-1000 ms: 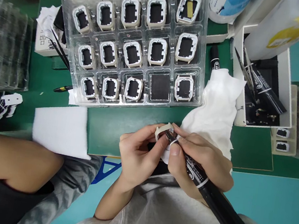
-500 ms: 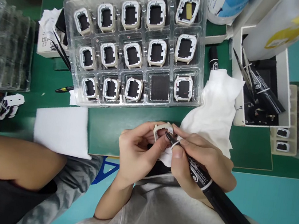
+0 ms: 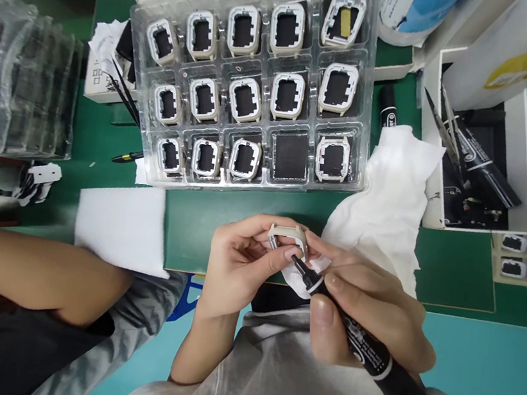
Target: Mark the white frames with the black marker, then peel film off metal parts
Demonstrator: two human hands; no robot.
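Your left hand (image 3: pixel 239 265) pinches a beige frame (image 3: pixel 287 236) at the mat's (image 3: pixel 220 231) six o'clock edge. Your right hand (image 3: pixel 370 309) grips a black marker (image 3: pixel 369 351), tip just below the frame. The tray (image 3: pixel 252 92) sits at twelve o'clock.

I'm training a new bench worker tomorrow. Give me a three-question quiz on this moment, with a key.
1. True or false: every pocket of the clear tray holds a frame.
2. Which hand holds the black marker: A left, B right?
3. What does the left hand grip?

Key:
1. False: one front-row pocket shows only its dark pad.
2. B, the right hand.
3. A beige frame, pinched between the fingers, with the marker tip just beside it, above the white cloth.
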